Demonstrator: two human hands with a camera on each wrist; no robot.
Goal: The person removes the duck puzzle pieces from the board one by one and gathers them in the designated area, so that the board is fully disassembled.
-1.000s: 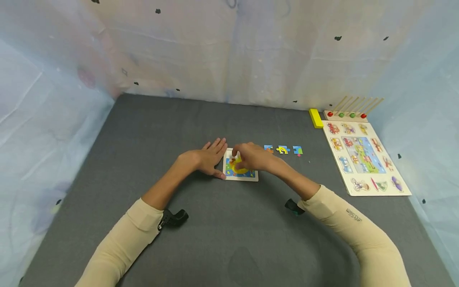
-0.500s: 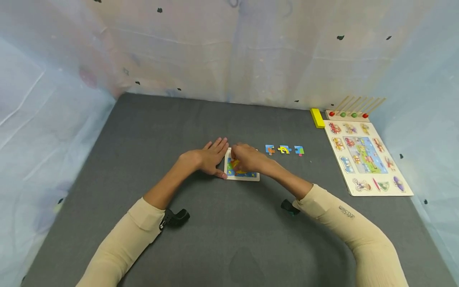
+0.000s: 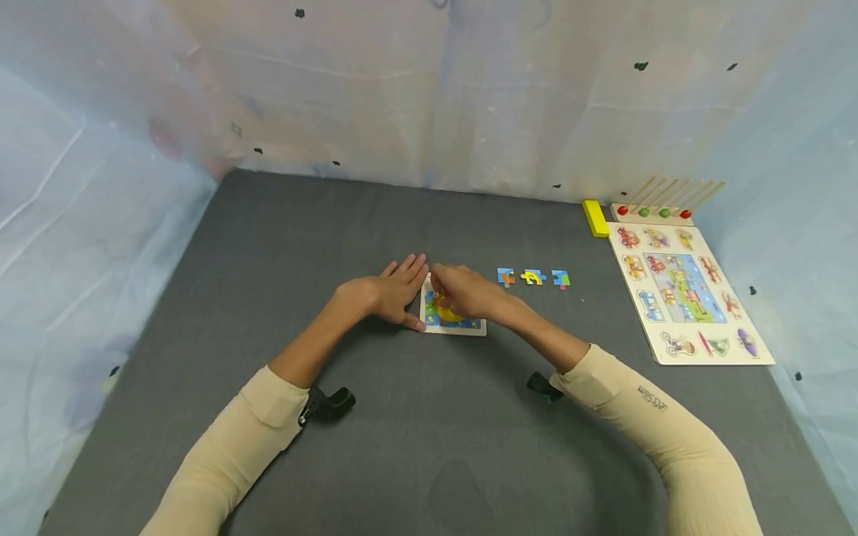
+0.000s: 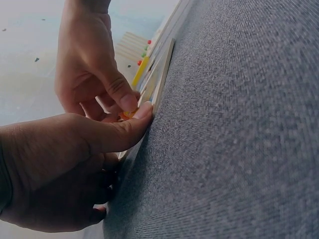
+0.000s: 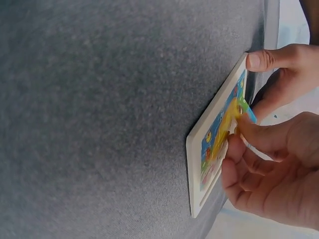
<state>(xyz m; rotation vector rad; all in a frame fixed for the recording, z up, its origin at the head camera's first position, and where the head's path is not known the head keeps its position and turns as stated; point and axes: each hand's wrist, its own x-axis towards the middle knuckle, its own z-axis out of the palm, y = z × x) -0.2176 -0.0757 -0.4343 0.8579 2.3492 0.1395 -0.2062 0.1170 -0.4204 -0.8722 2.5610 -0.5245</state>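
A small framed jigsaw puzzle (image 3: 453, 327) with a yellow figure on blue lies on the dark table. My left hand (image 3: 395, 294) lies along its left side, fingers spread and straight, thumb on the frame's edge. Over the puzzle, my right hand (image 3: 464, 290) pinches a puzzle piece (image 5: 245, 106) between thumb and fingers. That piece, green and blue at its edge, stands tilted up from the board in the right wrist view. My right fingers cover part of the picture in the head view. Three loose puzzle pieces (image 3: 533, 277) lie in a row to the right.
A larger wooden picture board (image 3: 690, 294) lies at the right. Behind it stands a wooden rack (image 3: 653, 214) with upright sticks and red and green beads. Beside them is a yellow block (image 3: 595, 218). Pale sheeting (image 3: 402, 89) hangs round the back and sides of the table.
My right hand has shifted slightly left over the puzzle, and its thumb and fingers have drawn closer together. My left hand has kept its place at the frame.
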